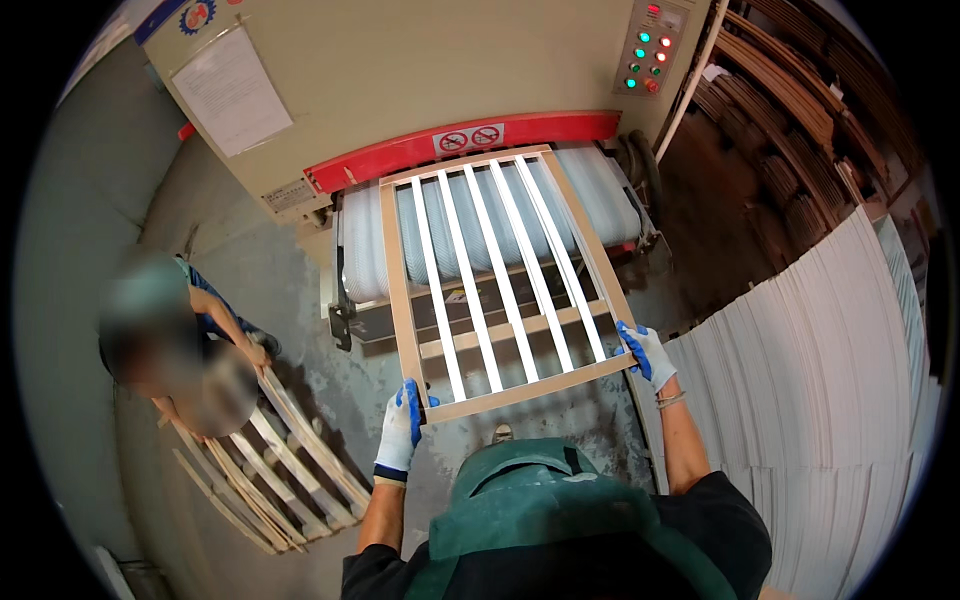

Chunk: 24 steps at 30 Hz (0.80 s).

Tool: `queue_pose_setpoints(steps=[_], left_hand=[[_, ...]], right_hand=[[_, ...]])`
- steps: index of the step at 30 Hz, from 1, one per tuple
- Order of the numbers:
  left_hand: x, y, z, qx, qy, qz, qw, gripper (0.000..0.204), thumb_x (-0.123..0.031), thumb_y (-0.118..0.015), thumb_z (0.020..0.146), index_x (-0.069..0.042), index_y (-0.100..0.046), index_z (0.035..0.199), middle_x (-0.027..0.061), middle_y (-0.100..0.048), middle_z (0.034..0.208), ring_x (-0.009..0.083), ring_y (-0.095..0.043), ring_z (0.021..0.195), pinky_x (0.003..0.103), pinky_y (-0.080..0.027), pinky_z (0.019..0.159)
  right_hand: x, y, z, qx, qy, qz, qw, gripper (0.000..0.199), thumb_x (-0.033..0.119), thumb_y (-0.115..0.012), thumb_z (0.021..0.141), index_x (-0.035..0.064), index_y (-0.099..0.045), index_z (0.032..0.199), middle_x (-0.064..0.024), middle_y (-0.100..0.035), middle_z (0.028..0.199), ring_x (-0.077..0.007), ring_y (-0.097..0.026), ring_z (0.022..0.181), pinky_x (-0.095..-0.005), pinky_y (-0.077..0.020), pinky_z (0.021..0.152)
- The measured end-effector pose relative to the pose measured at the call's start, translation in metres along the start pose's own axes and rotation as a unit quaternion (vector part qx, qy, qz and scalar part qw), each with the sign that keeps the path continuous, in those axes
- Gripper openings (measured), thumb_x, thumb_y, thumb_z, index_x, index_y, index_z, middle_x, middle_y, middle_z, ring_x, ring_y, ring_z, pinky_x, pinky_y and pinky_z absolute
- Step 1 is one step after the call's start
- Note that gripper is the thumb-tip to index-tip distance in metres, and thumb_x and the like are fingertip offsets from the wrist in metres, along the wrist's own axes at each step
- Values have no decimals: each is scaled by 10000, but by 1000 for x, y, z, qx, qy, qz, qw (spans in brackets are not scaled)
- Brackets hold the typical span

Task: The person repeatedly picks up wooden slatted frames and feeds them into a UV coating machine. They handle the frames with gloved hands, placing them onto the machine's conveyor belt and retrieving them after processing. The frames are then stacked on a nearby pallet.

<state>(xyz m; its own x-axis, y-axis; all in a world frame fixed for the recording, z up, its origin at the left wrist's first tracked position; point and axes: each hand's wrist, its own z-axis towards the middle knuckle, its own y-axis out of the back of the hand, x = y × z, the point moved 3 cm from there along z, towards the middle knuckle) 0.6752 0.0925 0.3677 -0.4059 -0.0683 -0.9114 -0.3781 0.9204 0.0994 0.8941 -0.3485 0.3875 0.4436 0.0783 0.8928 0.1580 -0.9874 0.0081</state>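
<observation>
A wooden frame with several white slats (530, 392) slopes away from me, its far end over the machine's conveyor belt (366, 255). Its far rail lies just before the red guard bar (345, 175). At the near left corner, my left hand (402, 425), in a white glove with blue coating, is closed round the frame's edge. My right hand (650, 355), gloved the same way, grips the near right corner. The near end of the frame hangs clear of the belt, held up by both hands. Below the slats a wood-coloured crossbar shows.
On the left a person bends over a bundle of pale wooden slats (290, 450), one hand (262, 352) on it. White boards (800, 370) stand stacked close at my right. Brown boards (780, 70) fill the far right. A control panel (648, 48) with lit buttons is on the machine.
</observation>
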Motion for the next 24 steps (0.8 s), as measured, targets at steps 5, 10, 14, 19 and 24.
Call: queue_pose_setpoints(steps=[5,10,14,19,24], left_hand=[[9,-12,-43,-4,-12,2,1000,585,-488,-388,1058,45,-626,1051,125,-675,829,193,-661,760,336,-520,696],[20,-37,-85,-23,-12,12,1000,586,-485,-383,1060,42,-637,1056,91,-641,807,188,-638,719,325,-530,683],[70,-54,-102,-49,9,-32,998,619,-514,-386,1052,43,-653,1046,92,-642,791,199,-643,706,330,-530,671],[102,-73,-115,-69,-17,-53,996,638,-536,-390,1045,44,-655,1051,101,-641,813,207,-642,716,329,-521,664],[131,-78,-123,-74,-33,-56,995,653,-548,-390,1041,47,-660,1042,95,-632,788,201,-633,702,326,-518,660]], right_hand=[[-36,29,-25,2,-5,54,999,206,258,-688,938,55,-684,970,10,-566,674,-86,-532,539,-259,-412,462],[-61,50,-63,25,-15,87,996,190,147,-638,933,15,-663,1068,13,-548,681,-86,-491,536,-255,-395,498],[-87,69,-80,21,1,95,995,194,181,-684,921,18,-669,1026,21,-541,670,-81,-489,536,-254,-389,497],[-117,88,-94,15,29,65,997,214,198,-711,911,15,-677,1017,15,-552,682,-84,-507,551,-247,-393,502],[-137,91,-109,-19,54,44,997,223,188,-705,915,-1,-689,1031,15,-553,687,-72,-498,566,-243,-373,505]])
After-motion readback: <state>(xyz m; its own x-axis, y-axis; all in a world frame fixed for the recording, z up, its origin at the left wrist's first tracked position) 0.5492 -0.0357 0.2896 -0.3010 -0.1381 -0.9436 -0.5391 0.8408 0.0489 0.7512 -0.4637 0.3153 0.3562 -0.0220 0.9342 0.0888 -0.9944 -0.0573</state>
